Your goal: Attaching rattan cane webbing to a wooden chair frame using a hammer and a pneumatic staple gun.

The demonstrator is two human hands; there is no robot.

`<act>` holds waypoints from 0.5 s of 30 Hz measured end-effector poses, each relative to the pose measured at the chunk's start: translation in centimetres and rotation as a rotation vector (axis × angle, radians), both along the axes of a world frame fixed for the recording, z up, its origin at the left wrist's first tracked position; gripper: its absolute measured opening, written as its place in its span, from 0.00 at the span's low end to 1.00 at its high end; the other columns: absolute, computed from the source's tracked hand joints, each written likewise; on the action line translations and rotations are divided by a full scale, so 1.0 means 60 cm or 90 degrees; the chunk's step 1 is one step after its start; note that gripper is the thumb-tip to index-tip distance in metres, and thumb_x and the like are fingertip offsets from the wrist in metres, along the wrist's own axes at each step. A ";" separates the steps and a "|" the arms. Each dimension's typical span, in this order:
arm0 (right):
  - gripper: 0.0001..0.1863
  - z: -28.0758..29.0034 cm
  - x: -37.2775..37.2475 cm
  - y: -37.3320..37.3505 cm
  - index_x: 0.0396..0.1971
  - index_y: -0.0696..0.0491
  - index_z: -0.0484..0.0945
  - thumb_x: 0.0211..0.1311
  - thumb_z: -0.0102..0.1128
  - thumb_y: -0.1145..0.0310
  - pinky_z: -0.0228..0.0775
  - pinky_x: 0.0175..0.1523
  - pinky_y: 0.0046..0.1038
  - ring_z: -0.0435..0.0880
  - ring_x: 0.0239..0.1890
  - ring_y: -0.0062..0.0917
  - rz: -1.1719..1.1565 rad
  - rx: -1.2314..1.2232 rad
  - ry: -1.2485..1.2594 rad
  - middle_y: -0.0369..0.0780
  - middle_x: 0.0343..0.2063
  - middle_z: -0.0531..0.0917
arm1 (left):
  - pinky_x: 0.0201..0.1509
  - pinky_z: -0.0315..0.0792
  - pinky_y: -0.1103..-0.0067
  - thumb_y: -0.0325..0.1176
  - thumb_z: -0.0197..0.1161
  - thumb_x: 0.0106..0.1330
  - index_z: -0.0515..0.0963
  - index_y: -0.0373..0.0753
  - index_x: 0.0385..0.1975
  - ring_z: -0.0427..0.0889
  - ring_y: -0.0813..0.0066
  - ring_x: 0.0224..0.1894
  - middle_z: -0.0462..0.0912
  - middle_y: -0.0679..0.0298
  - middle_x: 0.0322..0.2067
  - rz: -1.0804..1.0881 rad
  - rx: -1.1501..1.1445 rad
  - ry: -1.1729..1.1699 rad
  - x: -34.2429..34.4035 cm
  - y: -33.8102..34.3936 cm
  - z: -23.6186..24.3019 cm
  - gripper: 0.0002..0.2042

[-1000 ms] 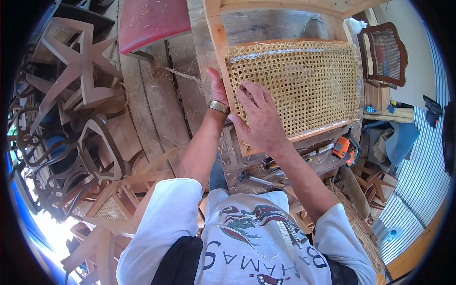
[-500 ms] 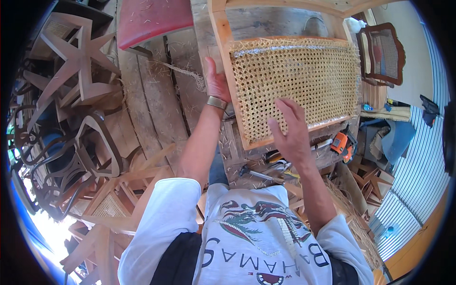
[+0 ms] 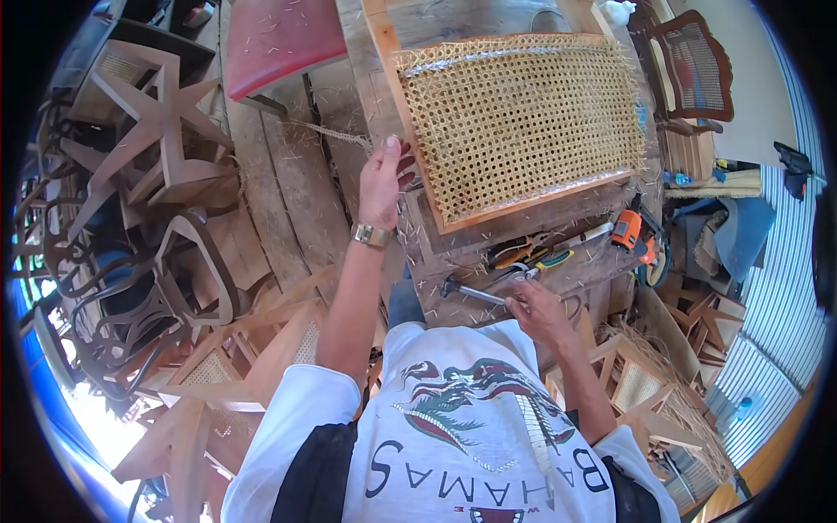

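A wooden chair frame (image 3: 420, 174) with a woven cane panel (image 3: 523, 126) lies on the worktable in front of me. White strips run along the panel's far and near edges. My left hand (image 3: 382, 183), wearing a metal-band watch, is beside the frame's left rail, thumb up and fingers loosely bent and apart. Nothing clear shows in it. At the table's near edge, my right hand (image 3: 539, 312) has its thumb and fingers closed around the handle end of a hammer (image 3: 475, 293). The hammer lies low on the wood, its head pointing left.
Pliers (image 3: 513, 250), a yellow-and-green handled tool (image 3: 554, 260) and an orange power tool (image 3: 626, 228) lie beyond my right hand. A red padded seat (image 3: 283, 44) stands at far left. Chair frames (image 3: 166, 131) crowd the left side. A cane-backed chair (image 3: 693, 65) stands at far right.
My right hand has left the cane panel and come down toward me to the hammer handle. My left hand has turned slightly beside the rail. The view has shifted, with the panel now higher.
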State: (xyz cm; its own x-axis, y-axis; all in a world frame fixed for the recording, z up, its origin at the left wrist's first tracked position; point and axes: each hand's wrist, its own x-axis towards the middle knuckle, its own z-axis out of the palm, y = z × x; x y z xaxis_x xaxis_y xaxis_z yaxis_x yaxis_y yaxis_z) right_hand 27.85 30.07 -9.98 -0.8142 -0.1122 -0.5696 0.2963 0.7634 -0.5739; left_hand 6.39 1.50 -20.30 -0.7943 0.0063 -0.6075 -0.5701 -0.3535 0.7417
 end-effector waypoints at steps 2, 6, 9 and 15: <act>0.18 -0.014 0.006 0.008 0.56 0.58 0.82 0.73 0.65 0.65 0.80 0.54 0.43 0.86 0.49 0.48 0.017 0.009 0.005 0.50 0.46 0.85 | 0.54 0.78 0.73 0.52 0.59 0.83 0.82 0.40 0.58 0.86 0.75 0.54 0.88 0.68 0.53 0.011 -0.009 0.023 0.022 0.011 0.007 0.21; 0.17 -0.034 0.033 0.039 0.55 0.57 0.82 0.73 0.65 0.64 0.80 0.55 0.45 0.86 0.49 0.49 -0.003 -0.027 0.052 0.50 0.45 0.85 | 0.49 0.79 0.75 0.51 0.58 0.83 0.81 0.40 0.56 0.87 0.75 0.48 0.89 0.67 0.48 0.026 -0.057 0.007 0.038 0.030 0.020 0.20; 0.16 -0.042 0.061 0.081 0.53 0.56 0.82 0.73 0.65 0.63 0.79 0.55 0.45 0.85 0.49 0.49 -0.009 -0.025 0.042 0.50 0.45 0.86 | 0.44 0.80 0.77 0.52 0.63 0.80 0.82 0.39 0.55 0.87 0.76 0.43 0.89 0.65 0.46 0.032 -0.131 0.016 0.030 0.048 0.026 0.21; 0.14 -0.061 0.120 0.157 0.51 0.54 0.83 0.72 0.64 0.65 0.78 0.55 0.45 0.85 0.49 0.49 -0.013 0.017 -0.006 0.51 0.44 0.87 | 0.52 0.83 0.73 0.48 0.75 0.70 0.84 0.33 0.51 0.90 0.74 0.44 0.92 0.59 0.42 0.061 -0.480 0.197 0.044 0.095 0.023 0.23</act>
